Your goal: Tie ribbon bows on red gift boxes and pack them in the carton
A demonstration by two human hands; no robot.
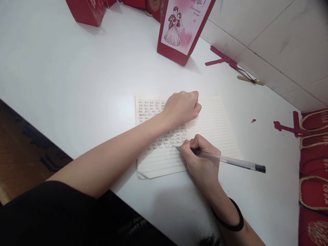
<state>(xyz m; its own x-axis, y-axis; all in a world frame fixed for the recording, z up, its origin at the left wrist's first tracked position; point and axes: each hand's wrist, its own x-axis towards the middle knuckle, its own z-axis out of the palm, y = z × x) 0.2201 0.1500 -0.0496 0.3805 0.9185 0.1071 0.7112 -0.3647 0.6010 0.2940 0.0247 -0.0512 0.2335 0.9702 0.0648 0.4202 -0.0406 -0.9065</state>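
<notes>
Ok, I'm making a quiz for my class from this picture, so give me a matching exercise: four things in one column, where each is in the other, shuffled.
1. pen
2. lined sheet
3. gift bag
4. black band

A. worn around a wrist
B. standing on the table, far side
C. gripped in the right hand, tip on paper
D. flat under the left hand

Pairs: 1-C, 2-D, 3-B, 4-A
</notes>
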